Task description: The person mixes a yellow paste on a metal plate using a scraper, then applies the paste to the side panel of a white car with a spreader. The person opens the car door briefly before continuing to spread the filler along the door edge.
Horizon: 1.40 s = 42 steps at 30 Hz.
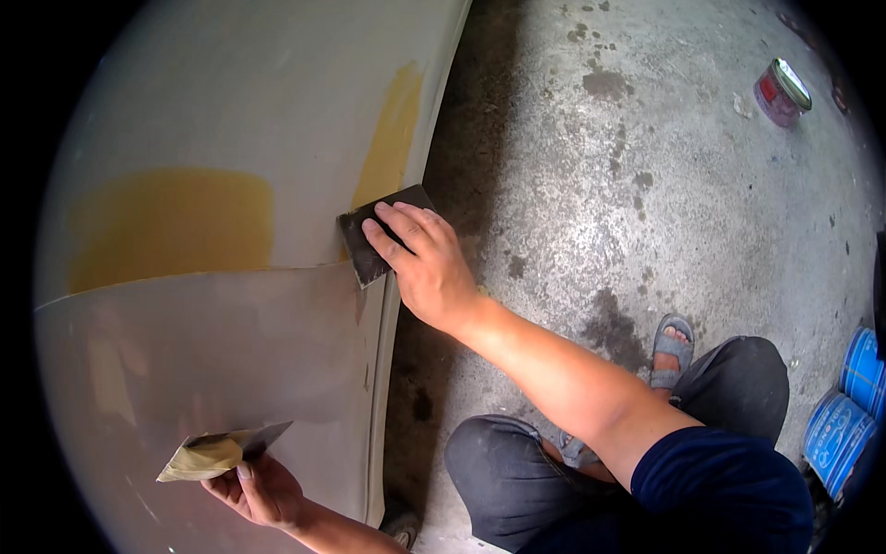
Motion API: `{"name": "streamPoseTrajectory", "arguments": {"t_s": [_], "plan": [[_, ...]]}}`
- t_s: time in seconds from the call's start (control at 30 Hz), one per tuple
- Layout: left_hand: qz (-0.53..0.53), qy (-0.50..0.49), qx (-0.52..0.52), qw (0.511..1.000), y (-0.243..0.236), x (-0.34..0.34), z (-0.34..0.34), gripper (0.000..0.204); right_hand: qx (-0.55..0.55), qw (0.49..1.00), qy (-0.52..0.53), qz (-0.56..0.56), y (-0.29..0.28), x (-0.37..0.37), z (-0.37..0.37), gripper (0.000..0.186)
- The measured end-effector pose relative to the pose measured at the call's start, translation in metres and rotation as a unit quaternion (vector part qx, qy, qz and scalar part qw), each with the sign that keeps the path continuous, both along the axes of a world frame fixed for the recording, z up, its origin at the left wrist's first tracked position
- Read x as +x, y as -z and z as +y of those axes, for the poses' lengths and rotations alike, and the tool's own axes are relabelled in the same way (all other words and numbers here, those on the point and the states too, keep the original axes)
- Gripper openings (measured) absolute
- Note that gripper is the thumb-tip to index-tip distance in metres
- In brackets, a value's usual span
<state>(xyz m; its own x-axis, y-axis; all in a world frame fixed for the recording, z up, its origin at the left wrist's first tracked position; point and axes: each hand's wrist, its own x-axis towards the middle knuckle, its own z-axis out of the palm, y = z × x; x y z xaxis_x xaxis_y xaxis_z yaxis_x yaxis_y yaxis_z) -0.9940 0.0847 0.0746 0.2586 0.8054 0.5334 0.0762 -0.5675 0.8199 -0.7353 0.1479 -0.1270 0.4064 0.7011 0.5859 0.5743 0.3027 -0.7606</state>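
My right hand [423, 263] presses a dark, flat filler spreader [362, 254] against the light grey car body panel [305, 111], close to the panel's edge. Its fingers lie over the spreader's face. Above the spreader runs a narrow streak of yellowish filler [391, 129]. A wide yellow-brown filler patch [180, 226] covers the panel farther left, just above a seam. Lower left, my left hand [261, 492] pinches a second spreader [268, 436] that carries a lump of yellowish putty [208, 458]. The left thumb shows, with some fingers hidden underneath.
The stained concrete floor [563, 249] lies right of the panel, below its edge. An open can [783, 92] stands at the far right. Blue containers [838, 434] are at the lower right. My bent knees [512, 471] and sandalled foot [673, 346] are beside the panel.
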Motion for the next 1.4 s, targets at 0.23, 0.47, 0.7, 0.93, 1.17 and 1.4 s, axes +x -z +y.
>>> {"name": "streamPoseTrajectory", "arguments": {"t_s": [0.23, 0.47, 0.7, 0.93, 1.17, 1.4], "plan": [[0.010, 0.028, -0.005, 1.000, -0.002, 0.003, 0.001, 0.047, -0.008, 1.000, -0.019, -0.003, -0.001, -0.009, -0.013, 0.051], [0.001, -0.042, 0.002, 0.999, -0.001, 0.007, -0.001, 0.044, -0.003, 1.000, -0.023, -0.005, -0.004, -0.017, -0.023, 0.050], [0.007, -0.007, 0.004, 1.000, 0.000, 0.001, 0.001, 0.047, 0.007, 1.000, -0.020, -0.017, -0.003, -0.026, -0.035, 0.049], [-0.021, -0.034, -0.012, 0.999, 0.002, 0.003, -0.004, 0.049, -0.003, 0.996, -0.085, 0.022, -0.012, -0.031, -0.083, 0.044], [-0.207, -0.082, -0.221, 0.950, 0.057, 0.093, -0.046, 0.056, 0.112, 0.921, -0.261, 0.269, -0.059, 0.017, -0.101, 0.042], [-0.317, -0.091, -0.289, 0.899, 0.074, 0.143, -0.053, 0.054, 0.162, 0.919, -0.318, 0.168, -0.071, 0.023, -0.108, 0.053]]}}
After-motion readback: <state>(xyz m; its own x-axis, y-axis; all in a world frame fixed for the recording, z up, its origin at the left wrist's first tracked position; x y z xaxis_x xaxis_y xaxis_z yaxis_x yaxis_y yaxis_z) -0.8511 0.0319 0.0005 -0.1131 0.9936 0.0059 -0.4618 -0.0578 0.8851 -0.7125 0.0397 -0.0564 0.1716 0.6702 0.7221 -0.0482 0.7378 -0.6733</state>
